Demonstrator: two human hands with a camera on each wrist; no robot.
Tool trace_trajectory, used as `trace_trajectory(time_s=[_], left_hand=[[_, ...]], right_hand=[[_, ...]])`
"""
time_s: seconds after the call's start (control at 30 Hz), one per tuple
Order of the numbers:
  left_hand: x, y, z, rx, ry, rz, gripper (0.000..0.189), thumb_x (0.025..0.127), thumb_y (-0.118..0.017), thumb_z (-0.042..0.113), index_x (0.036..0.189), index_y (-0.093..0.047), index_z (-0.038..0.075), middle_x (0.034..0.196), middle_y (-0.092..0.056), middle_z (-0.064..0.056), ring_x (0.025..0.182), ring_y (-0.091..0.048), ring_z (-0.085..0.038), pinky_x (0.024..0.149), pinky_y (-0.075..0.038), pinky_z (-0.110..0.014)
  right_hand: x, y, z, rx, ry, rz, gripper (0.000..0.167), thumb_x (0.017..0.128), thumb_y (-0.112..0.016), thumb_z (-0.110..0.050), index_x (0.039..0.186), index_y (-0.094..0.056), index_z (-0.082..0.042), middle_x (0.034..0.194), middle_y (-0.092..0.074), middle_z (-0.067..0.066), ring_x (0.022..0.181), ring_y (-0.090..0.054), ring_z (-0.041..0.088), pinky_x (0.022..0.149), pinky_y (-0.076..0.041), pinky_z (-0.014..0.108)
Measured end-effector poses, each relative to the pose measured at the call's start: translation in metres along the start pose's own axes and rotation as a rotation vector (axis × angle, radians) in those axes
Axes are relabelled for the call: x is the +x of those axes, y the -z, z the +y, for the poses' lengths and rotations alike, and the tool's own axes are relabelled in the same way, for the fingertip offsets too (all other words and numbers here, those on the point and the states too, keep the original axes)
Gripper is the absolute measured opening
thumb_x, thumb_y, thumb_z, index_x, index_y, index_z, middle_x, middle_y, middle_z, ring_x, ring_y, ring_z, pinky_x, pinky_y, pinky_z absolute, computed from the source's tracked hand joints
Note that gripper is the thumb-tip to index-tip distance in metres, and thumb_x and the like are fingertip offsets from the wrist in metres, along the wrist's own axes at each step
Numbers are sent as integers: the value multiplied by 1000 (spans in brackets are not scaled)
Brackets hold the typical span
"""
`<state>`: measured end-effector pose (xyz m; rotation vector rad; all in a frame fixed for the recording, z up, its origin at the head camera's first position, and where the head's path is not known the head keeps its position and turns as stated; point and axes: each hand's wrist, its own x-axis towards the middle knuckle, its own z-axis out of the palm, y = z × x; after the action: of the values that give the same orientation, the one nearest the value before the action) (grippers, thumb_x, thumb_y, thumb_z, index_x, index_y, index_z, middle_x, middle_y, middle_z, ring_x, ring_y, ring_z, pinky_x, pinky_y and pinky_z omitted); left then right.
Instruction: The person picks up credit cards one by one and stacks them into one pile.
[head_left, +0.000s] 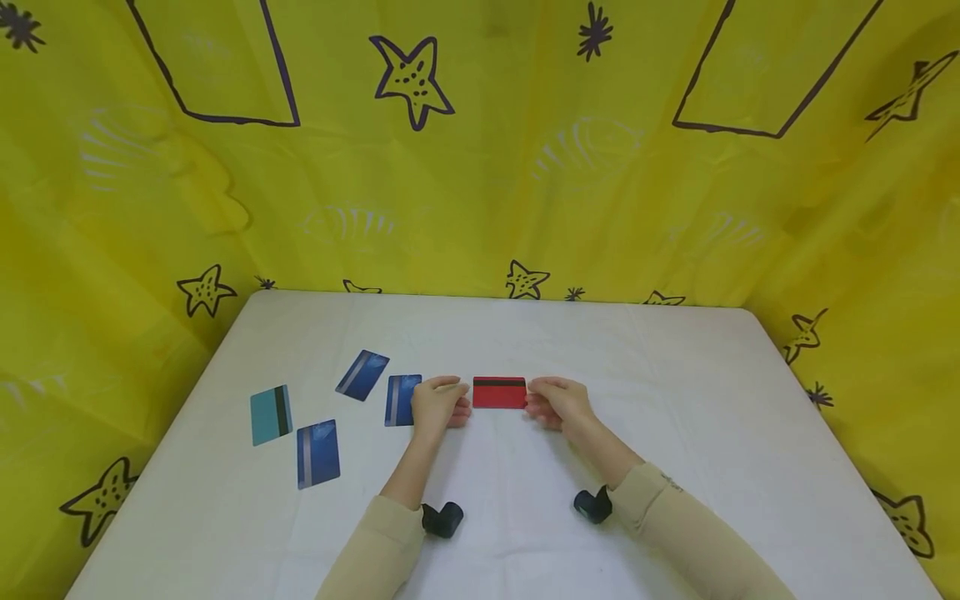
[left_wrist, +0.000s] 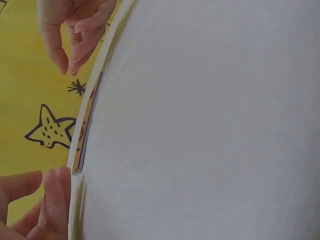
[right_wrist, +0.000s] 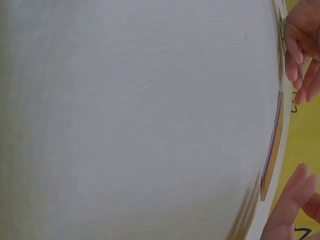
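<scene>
The red card (head_left: 499, 397) with a black stripe lies flat on the white desk (head_left: 675, 392), straight across in front of the person, between the two hands. The left hand (head_left: 438, 403) is at its left end and the right hand (head_left: 562, 402) at its right end. In the wrist views neither hand is clamped on anything: the fingers are loosely bent, with thumb and fingertips a little apart. Whether the fingertips of either hand touch the card's ends cannot be told for certain.

Seen edge-on from the wrists, the red piece looks thicker than one card, so it may top a small stack, though no separate layers can be made out.

Off to the left lie four loose cards: a teal card (head_left: 270, 415) with a black stripe, an upper blue card (head_left: 363, 375), a lower blue card (head_left: 318, 454) and a third blue card (head_left: 400, 400) partly covered by the left hand.

The work looks partway along. Squaring up the red piece seems done or nearly so, since it sits straight. The four others, spread apart and mostly tilted, appear to be what is left, if they belong to the same job.
</scene>
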<state>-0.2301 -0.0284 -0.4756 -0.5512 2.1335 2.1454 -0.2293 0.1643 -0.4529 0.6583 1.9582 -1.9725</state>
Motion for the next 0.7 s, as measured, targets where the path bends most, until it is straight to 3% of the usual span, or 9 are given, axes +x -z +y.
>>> trace_trajectory(time_s=[0.37, 0.7], left_hand=[[-7, 35, 22, 97, -73, 14, 28, 81, -67, 9, 104, -63, -6, 80, -68, -20, 62, -67, -23, 56, -56, -25], [-10, 72, 24, 177, -47, 72, 32, 85, -63, 16, 110, -62, -3, 99, -66, -22, 80, -67, -25, 66, -56, -26]], right_hand=[[-14, -21, -5, 13, 42, -94, 32, 89, -58, -14, 117, -56, 3, 92, -67, 13, 67, -67, 14, 62, -56, 23], [-18, -45, 0, 75, 55, -148, 33, 89, -56, -10, 119, -55, 2, 96, -67, 10, 77, -65, 12, 72, -55, 25]])
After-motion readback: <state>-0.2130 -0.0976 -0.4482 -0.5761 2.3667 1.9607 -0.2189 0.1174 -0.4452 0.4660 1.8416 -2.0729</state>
